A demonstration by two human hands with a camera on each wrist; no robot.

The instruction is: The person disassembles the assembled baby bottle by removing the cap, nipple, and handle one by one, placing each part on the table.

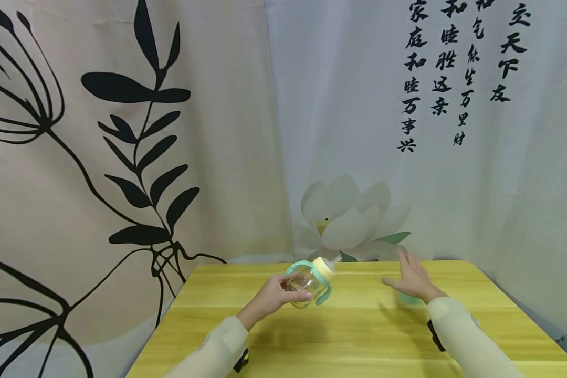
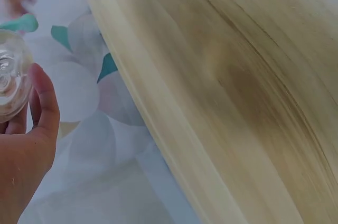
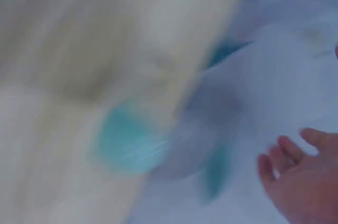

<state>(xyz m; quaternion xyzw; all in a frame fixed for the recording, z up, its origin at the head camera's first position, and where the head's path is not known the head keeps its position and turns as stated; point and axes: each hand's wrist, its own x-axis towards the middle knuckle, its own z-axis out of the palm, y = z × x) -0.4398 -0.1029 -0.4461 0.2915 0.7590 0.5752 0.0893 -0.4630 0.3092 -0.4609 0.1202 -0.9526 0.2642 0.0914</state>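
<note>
My left hand (image 1: 270, 300) grips a clear baby bottle (image 1: 302, 283) around its body, above the table. The bottle has teal handles, a cream collar and a clear nipple, and it tilts with the nipple up toward the right. In the left wrist view, thumb and fingers wrap the bottle's clear base (image 2: 11, 78). To the right, my right hand (image 1: 413, 278) is raised over the table with its fingers spread and nothing in them. A teal cap (image 1: 408, 299) lies on the table just beneath it, partly hidden by the wrist; the right wrist view shows this cap (image 3: 129, 142) blurred.
The yellow wood-grain table (image 1: 354, 336) reaches back to a hanging cloth (image 1: 236, 157) printed with plants, a lotus and dark characters. Its far edge lies just behind both hands.
</note>
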